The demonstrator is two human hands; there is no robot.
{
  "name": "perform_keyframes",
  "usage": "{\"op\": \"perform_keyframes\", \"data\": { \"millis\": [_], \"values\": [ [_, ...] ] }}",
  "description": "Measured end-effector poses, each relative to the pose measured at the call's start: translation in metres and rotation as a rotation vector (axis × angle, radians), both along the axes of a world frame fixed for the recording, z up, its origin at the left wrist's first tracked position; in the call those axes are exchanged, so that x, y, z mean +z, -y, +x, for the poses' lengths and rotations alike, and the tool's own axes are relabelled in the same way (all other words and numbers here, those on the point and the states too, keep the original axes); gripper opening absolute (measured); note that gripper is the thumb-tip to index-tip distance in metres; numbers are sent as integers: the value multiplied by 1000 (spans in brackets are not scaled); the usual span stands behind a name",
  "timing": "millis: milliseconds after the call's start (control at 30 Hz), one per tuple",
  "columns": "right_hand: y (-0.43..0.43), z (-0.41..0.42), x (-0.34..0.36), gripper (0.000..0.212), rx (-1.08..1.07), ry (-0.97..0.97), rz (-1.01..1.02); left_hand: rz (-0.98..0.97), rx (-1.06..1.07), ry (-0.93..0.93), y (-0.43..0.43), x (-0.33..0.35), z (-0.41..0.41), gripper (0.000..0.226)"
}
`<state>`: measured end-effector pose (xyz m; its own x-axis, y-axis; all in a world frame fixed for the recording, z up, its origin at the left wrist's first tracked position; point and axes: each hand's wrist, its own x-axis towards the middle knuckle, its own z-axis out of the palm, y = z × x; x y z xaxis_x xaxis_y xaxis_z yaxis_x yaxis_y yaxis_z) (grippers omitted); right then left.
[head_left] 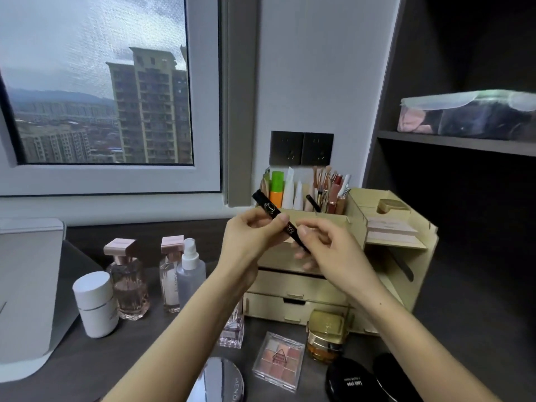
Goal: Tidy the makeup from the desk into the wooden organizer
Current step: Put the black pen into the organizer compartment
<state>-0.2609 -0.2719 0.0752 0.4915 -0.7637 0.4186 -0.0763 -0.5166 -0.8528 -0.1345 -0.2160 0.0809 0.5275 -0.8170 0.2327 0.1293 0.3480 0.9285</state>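
I hold a slim black makeup pen (pixel 269 210) tilted in the air in front of the wooden organizer (pixel 400 256). My left hand (pixel 249 239) pinches its middle; my right hand (pixel 327 250) grips its lower end. The organizer's top compartments hold brushes, tubes and lipsticks (pixel 324 190). On the dark desk in front lie an eyeshadow palette (pixel 280 361), a gold jar (pixel 327 335), two black compacts (pixel 353 381), a round silver compact (pixel 220 378) and a small clear bottle (pixel 232 332).
Two pink-capped perfume bottles (pixel 127 282), a clear spray bottle (pixel 190 271) and a white cylinder (pixel 94 303) stand at the left. A white device (pixel 26 285) fills the far left. Wall sockets (pixel 301 147) sit behind the organizer; dark shelving with a plastic box (pixel 464 114) stands at the right.
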Motion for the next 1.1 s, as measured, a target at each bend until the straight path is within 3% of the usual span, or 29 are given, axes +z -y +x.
{"op": "perform_keyframes", "data": {
  "millis": [67, 167, 267, 433, 533, 633, 800, 933, 1100],
  "values": [
    [4, -1, -1, 15, 34, 141, 45, 13, -50, -100, 11, 12, -4, 9],
    [23, -6, 14, 6, -85, 296, 37, 11, -131, -187, 27, 22, -11, 11],
    [61, -18, 43, 6, -309, 394, -34, 47, -90, -113, 33, 21, -5, 33],
    [115, -20, 78, 23, -618, -111, -499, 166, 177, 411, 35, 7, 13, 13],
    [132, -9, 82, 29, -564, -371, -524, 201, 270, 710, 53, 8, 16, 14],
    [146, -1, 82, 30, -490, -480, -475, 297, 286, 891, 82, 14, 17, 21],
    [157, 6, 90, 29, -429, -508, -471, 421, 263, 963, 130, 18, 16, 27],
    [163, 7, 85, 27, -414, -508, -480, 409, 242, 909, 154, 15, 8, 26],
    [176, 4, 79, 32, -455, -649, -489, 363, 321, 826, 166, 19, 3, 20]
  ]
}}
